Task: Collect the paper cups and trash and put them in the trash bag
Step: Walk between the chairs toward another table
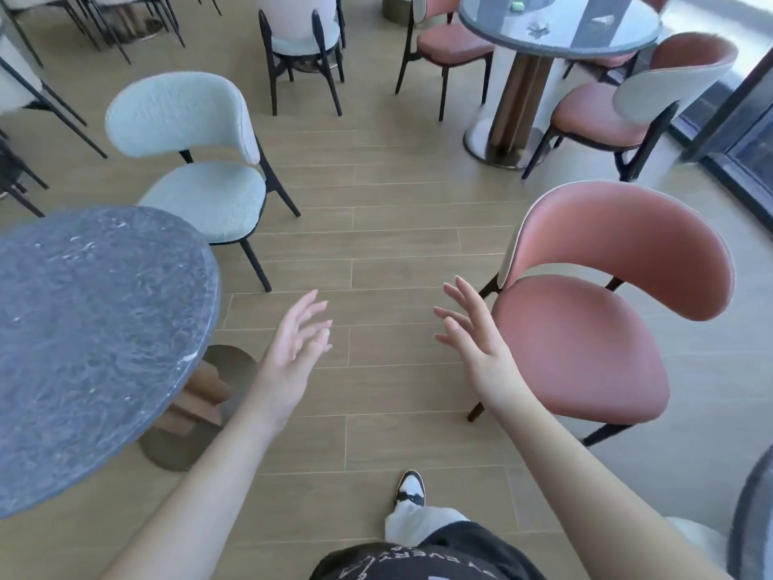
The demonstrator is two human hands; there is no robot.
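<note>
Both hands are spread open and hold nothing, the left hand (295, 345) and right hand (472, 337) at lower centre over the floor. The likely trash (539, 27) lies on the far surface (523, 46) at upper right; no bag shows, so walking there between the chairs seems best. Shirt lettering (408, 554) reads partly "EVERY".
</note>
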